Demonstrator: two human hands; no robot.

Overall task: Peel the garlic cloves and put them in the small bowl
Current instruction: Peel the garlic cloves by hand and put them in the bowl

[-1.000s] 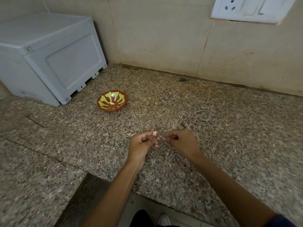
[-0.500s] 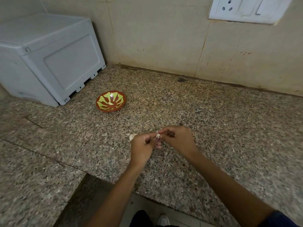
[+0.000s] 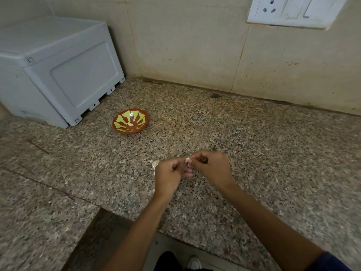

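A small pale garlic clove (image 3: 187,159) sits between the fingertips of both hands, just above the granite counter. My left hand (image 3: 169,176) grips it from below with curled fingers. My right hand (image 3: 212,167) pinches its top end. Most of the clove is hidden by the fingers. Another pale garlic piece (image 3: 155,164) lies on the counter, partly hidden behind my left hand. The small red bowl (image 3: 130,121) with a yellow-green pattern stands on the counter further back and to the left, with a white piece inside it.
A grey plastic box (image 3: 56,69) stands in the back left corner against the tiled wall. A white socket plate (image 3: 291,10) is on the wall at upper right. The counter's front edge (image 3: 136,218) steps back in front of me.
My two hands have come together: the right hand closed the small gap and now pinches the clove held by the left. A pale garlic piece now shows behind my left hand.
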